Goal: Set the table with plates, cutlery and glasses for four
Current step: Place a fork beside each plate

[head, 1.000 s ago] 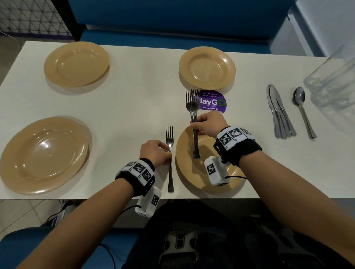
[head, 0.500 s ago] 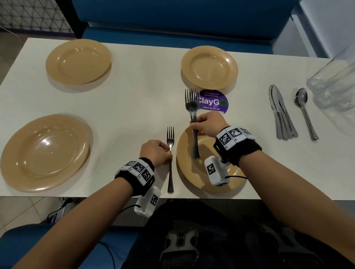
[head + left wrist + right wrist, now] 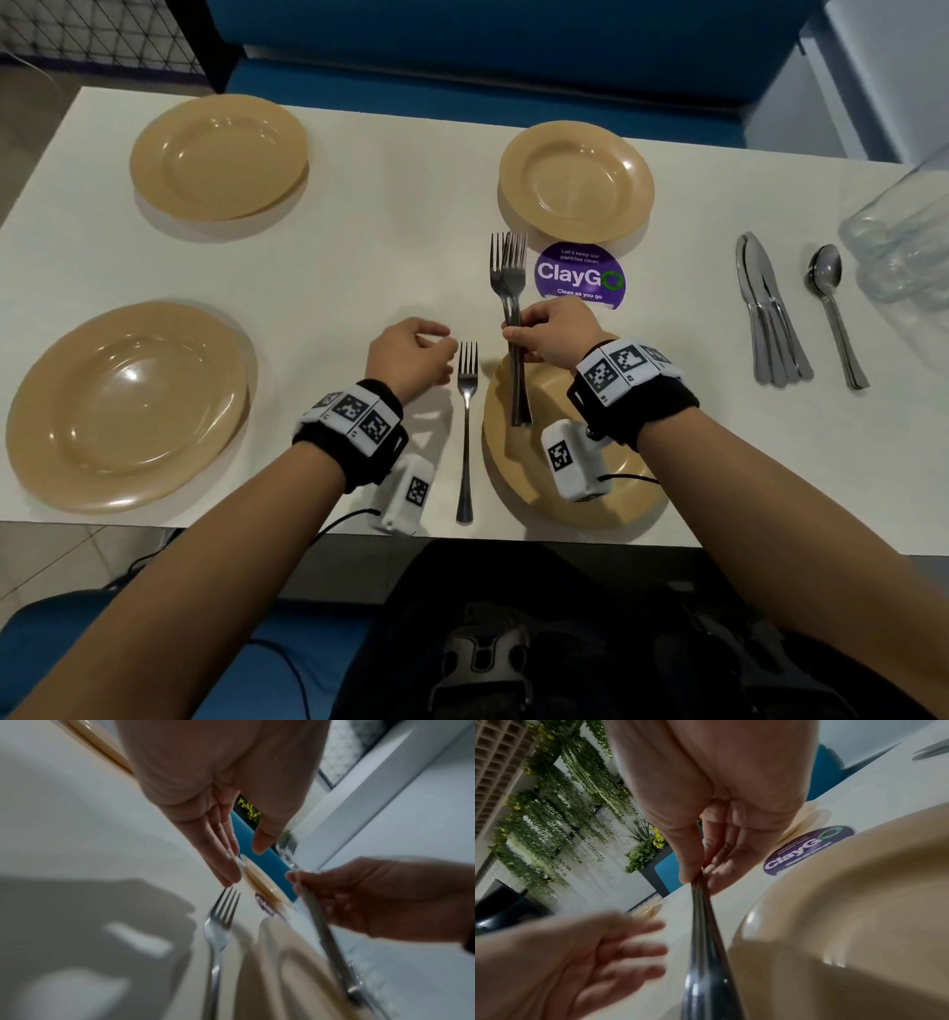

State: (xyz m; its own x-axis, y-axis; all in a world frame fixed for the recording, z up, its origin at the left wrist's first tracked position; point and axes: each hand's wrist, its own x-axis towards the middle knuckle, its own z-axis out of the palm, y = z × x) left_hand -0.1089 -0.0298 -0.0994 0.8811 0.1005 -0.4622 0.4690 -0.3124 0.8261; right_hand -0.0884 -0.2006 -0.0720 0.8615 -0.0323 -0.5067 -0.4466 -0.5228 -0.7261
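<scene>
glasses (image 3: 904,231): cut by right edge | left hand (image 3: 559,959): blurred

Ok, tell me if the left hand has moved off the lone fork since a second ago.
Yes. The left hand has let go and drawn left and slightly away from the fork, which lies beside the near plate; the fingers now hang open.

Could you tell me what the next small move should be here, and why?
Probably the left hand, open beside the fork laid left of the near plate, should pull one fork from the bundle of forks in the right hand's grip, since three plates lack forks.
</scene>
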